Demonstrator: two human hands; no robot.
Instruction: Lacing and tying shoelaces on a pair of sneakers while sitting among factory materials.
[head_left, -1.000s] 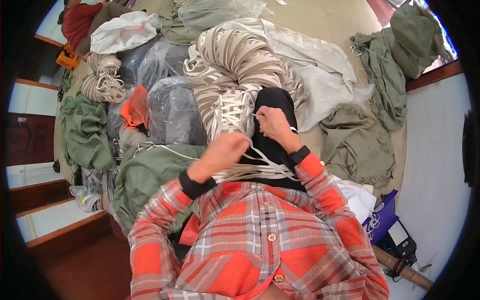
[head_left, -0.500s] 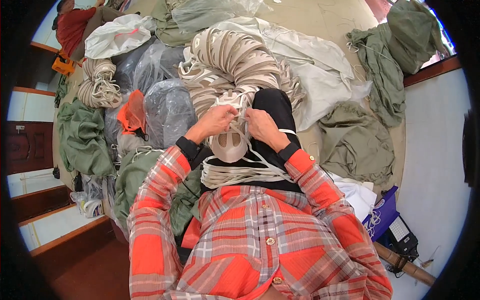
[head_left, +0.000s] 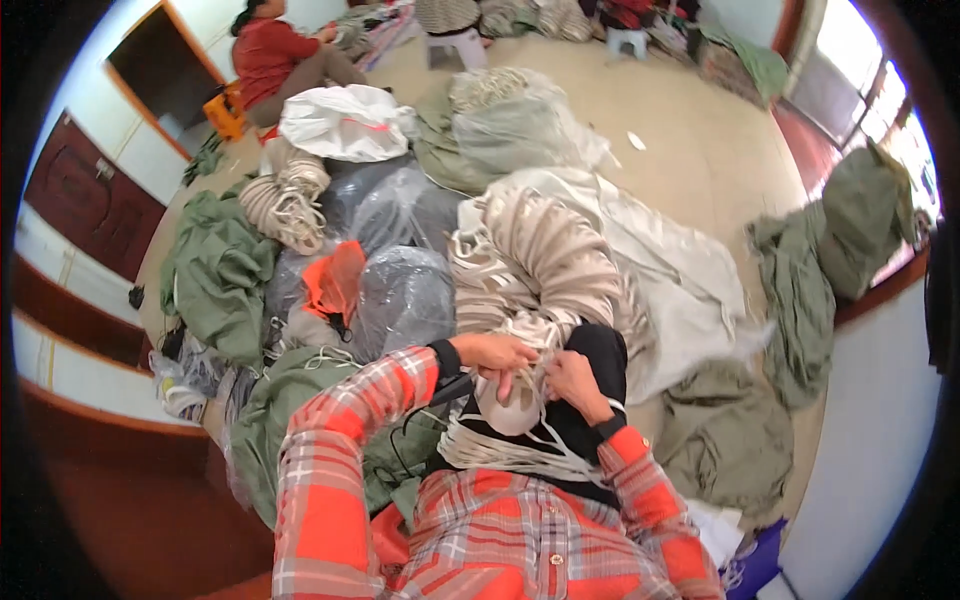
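Observation:
A beige shoe upper (head_left: 508, 412) lies on my lap, its toe pointing toward me. My left hand (head_left: 497, 352) is closed over the upper's left side, fingers bent at the lace area. On the other side, my right hand (head_left: 578, 385) pinches a pale shoelace (head_left: 543, 368) close to the upper's edge. A bundle of loose laces (head_left: 500, 455) spreads across my lap near my waist. Beyond my hands curves a long stack of nested beige shoe uppers (head_left: 560, 250). My fingers partly hide the eyelets.
Grey bundles in clear plastic (head_left: 405, 300) and an orange cloth (head_left: 335, 280) lie left of the stack. A white sack (head_left: 680, 290) and green sacks (head_left: 725, 430) spread to the right. A person in red (head_left: 275, 55) sits at the far left by an orange stool (head_left: 225, 110).
The view has tilted up, showing more of the room, and my hands and the upper appear lower and farther right. Both hands stay at the laces; the left has turned more sideways across the upper.

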